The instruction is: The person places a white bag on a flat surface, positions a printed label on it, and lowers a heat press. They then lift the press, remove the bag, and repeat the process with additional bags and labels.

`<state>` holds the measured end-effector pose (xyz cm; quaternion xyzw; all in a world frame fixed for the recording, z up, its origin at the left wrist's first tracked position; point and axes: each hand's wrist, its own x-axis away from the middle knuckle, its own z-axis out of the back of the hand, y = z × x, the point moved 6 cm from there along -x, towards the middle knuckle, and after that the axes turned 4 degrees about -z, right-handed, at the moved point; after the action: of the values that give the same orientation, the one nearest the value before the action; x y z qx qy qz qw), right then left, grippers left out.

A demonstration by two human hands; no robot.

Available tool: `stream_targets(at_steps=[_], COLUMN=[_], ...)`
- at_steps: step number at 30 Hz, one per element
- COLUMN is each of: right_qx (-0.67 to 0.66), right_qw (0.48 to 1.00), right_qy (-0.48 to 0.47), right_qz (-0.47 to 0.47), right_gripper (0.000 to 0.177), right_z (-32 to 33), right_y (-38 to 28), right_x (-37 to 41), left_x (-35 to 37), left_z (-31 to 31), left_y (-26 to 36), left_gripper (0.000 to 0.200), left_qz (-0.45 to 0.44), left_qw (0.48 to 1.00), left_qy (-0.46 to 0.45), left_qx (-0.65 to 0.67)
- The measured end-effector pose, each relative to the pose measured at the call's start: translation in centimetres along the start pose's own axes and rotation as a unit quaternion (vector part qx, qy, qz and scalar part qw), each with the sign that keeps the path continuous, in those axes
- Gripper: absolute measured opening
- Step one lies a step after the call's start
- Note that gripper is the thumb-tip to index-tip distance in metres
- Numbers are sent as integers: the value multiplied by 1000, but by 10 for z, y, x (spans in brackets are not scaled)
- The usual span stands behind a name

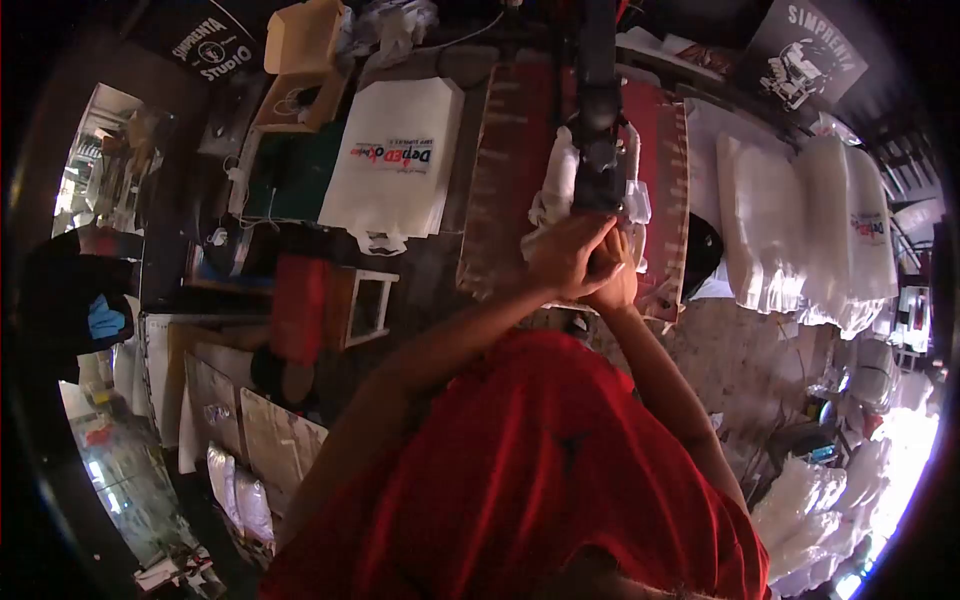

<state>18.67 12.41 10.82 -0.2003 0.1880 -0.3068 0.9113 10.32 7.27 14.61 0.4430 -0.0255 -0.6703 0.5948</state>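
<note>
My left hand (566,258) and my right hand (612,272) are closed and meet at the near end of a black machine arm (600,150). What they grip there is hidden by the fingers. The arm comes down from the top of the view over a red board (510,150) with worn, marked edges. White wrapped or crumpled material (556,185) lies on the board along the arm's left side, and more white material (638,200) is on its right, close to my right hand.
Left of the board lies a stack of printed white bags (392,160), with an open cardboard box (300,65) behind. On the right are more white bags (765,220). A red stool-like object (300,308) and leaning boards (280,435) stand at lower left.
</note>
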Motion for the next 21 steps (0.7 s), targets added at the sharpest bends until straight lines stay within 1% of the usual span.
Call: stream_targets(at_steps=[1,3,4,6,7,8,9,11,13,14,15,16,18,19,21], right_qx=[1,-6,-6,-40,-39,-31,-22,-32,-5,-4,0,5,9,9,14], right_qw=[1000,999,999,992,992,994,995,995,996,997,997,996,997,996,997], right_qy=[-1,40,41,110,110,102,95,92,84,81,81,81,79,80,78], right_qz=[0,18,22,37,38,33,28,22,8,10,19,24,21,26,27], right_gripper=[57,47,47,35,35,31,26,24,25,25,25,25,25,25,24], right_z=[0,3,1,7,9,11,13,15,13,10,7,2,1,1,-4], right_y=[0,-3,-4,-6,-9,-11,-12,-14,-14,-12,-9,-6,-6,-7,-3], right_x=[1,0,-1,-1,-3,-2,-1,-2,-5,-6,-4,-3,-5,-6,-4], left_x=[0,-2,-1,4,1,2,4,13,57,87,109,114,132,138,147], left_z=[1,6,9,25,34,58,83,129,147,151,155,165,163,159,152], left_y=[2,5,5,-14,-23,-42,-64,-127,-226,-272,-303,-316,-350,-367,-403], left_gripper=[66,49,49,29,29,19,13,17,17,15,14,14,15,15,25], left_qz=[0,-17,-18,95,95,115,134,254,328,290,248,250,384,389,345], left_qw=[1000,999,999,979,979,966,945,917,889,901,901,902,871,871,885], left_qy=[1,28,31,118,119,203,285,307,310,271,225,224,176,171,118], left_qx=[0,17,15,133,134,111,89,11,-78,-178,-276,-272,-252,-244,-290])
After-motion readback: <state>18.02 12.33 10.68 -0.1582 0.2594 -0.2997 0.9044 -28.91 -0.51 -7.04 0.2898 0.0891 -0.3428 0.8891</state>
